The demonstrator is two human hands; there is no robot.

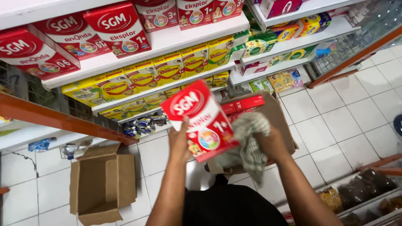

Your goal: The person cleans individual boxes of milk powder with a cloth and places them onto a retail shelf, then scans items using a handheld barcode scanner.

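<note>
risk: slip | your left hand (179, 142) pinches the red box (200, 120) by one edge, above the open carton (268, 109) | right hand (271, 142) bunched around the cloth (249, 144) (rubbing sideways could twist the box loose)

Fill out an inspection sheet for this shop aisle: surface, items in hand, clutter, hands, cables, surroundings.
Surface: white tiled floor.
Job's things: red carton held upright; checked cloth beside it.
Clutter: empty open cardboard box on the floor; second cardboard box with red cartons behind the hands.
Grippers: left hand grips the carton; right hand clutches the cloth.
Cables: nothing seen.
Surroundings: white shelves stocked with red and yellow cartons.
</note>
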